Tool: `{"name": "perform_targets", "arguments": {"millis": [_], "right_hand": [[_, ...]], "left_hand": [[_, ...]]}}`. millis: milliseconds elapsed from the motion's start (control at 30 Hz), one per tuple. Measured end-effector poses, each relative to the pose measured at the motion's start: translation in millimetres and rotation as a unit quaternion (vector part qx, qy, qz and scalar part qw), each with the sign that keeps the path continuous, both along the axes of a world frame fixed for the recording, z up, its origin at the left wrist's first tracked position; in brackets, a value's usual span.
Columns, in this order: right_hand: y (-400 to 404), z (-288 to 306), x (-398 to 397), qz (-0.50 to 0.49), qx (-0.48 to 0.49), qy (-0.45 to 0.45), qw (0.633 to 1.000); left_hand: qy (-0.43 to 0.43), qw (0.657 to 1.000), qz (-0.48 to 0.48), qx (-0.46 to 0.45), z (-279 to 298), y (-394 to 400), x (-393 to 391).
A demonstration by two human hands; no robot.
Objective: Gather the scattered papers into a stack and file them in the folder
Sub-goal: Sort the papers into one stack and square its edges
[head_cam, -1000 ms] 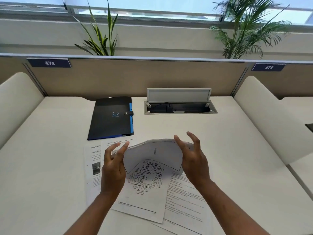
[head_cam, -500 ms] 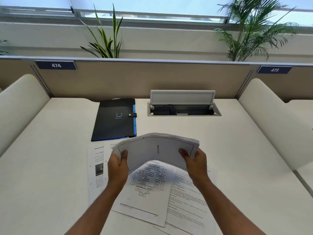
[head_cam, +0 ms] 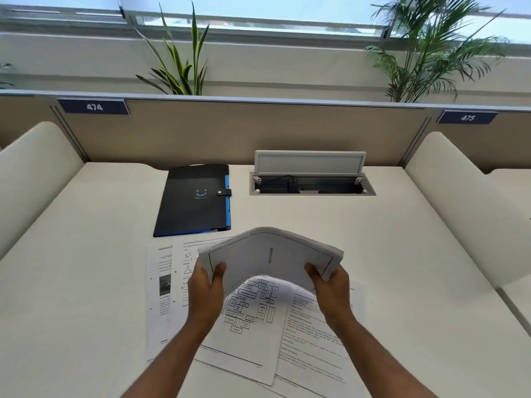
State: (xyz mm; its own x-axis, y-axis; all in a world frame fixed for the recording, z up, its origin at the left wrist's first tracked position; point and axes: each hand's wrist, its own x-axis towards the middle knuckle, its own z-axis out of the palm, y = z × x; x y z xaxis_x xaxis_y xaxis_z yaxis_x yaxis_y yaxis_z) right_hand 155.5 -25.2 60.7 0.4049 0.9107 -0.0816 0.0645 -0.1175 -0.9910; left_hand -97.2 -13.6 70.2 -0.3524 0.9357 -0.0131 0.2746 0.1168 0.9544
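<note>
A thick bundle of white papers (head_cam: 270, 254) is lifted above the desk, bowed upward in the middle. My left hand (head_cam: 205, 285) grips its left edge, thumb on top. My right hand (head_cam: 330, 285) grips its right edge the same way. Beneath the bundle several loose printed sheets lie spread on the desk: a flowchart page (head_cam: 247, 317), a text page (head_cam: 313, 334) to its right, and pages with pictures (head_cam: 165, 282) to the left. A black folder (head_cam: 192, 199) with blue tabs and a snap strap lies shut at the back left of the desk.
An open cable hatch (head_cam: 311, 183) with a raised lid sits in the desk behind the papers. Beige partition (head_cam: 230, 130) closes the back; rounded white side dividers (head_cam: 31, 173) (head_cam: 457, 202) flank the white desk (head_cam: 402, 268). Plants stand beyond the partition.
Both hands went from open beside the bundle to gripping its edges, and the bundle has risen off the loose sheets.
</note>
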Motion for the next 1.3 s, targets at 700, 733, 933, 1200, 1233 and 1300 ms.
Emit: {"name": "perform_targets", "arguments": {"millis": [700,733,933,1200,1233,1300], "right_hand": [[18,32,-21,-0.026,-0.068,0.414,0.907],[20,35,-23,-0.037,-0.056,0.403,0.913],[28,58,-10,-0.026,0.008,0.202,0.979],[24,87,-11,0.109,0.081,-0.057,0.989],[23,87,-13,0.102,0.091,-0.066,0.988],[20,84,-15,0.089,0.095,-0.068,0.989]], "left_hand": [[-0.198,0.978,-0.004,-0.058,4,6,23],[-0.214,0.975,-0.018,-0.064,3,3,24],[-0.127,0.99,0.012,-0.061,19,7,11],[-0.035,0.983,-0.148,0.103,64,22,16],[-0.037,0.983,-0.139,0.118,66,20,17],[-0.034,0.982,-0.127,0.134,63,14,21]]}}
